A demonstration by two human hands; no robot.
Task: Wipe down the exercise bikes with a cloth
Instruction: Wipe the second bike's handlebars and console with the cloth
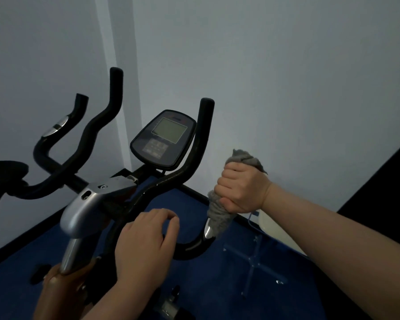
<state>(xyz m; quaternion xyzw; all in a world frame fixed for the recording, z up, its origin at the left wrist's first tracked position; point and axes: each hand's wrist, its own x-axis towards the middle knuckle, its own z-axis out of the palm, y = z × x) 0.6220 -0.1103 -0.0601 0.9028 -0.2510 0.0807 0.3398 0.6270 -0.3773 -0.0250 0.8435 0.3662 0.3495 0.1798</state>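
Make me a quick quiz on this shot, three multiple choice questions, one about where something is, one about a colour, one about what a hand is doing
1. Where is the console with the screen?
A. Between the upright handlebar ends
B. On the floor
C. Under the right forearm

2. What colour is the cloth?
A. Red
B. Grey
C. Yellow

3. What is the right hand doing?
A. Hanging empty
B. Pressing console buttons
C. Gripping the cloth around a handlebar grip

Answers:
1. A: the console sits between the handlebar ends, near the wall.
2. B: the cloth shows grey above and below the fist.
3. C: the right hand closes round the cloth on the bar, while the left hand rests on the bar's lower bend with fingers loosely curled.
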